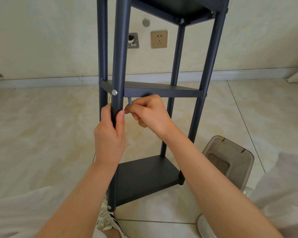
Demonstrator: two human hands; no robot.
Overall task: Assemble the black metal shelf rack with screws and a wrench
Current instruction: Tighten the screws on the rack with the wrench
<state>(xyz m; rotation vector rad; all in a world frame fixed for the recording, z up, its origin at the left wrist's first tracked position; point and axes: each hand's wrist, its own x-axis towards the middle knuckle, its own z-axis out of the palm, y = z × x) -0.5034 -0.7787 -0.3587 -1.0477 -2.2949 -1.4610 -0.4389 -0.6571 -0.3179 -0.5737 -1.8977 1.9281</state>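
Wrench [130, 101], pinched in the right hand [150, 115], stands just right of the rack's [144, 176] upright near post [119, 57], which the left hand [110, 134] grips just below the middle-shelf screw [114, 92].

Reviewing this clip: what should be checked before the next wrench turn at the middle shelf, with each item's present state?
1. Left hand grips the front post to steady the rack: ok.
2. Right hand holds the wrench: ok.
3. Wrench tip seated in a screw head: cannot tell, the tip is hidden under the middle shelf.
4. Middle screw present in the front post: ok.
5. Bottom screw present at the post's foot: ok.
6. Screws fully tight: cannot tell.
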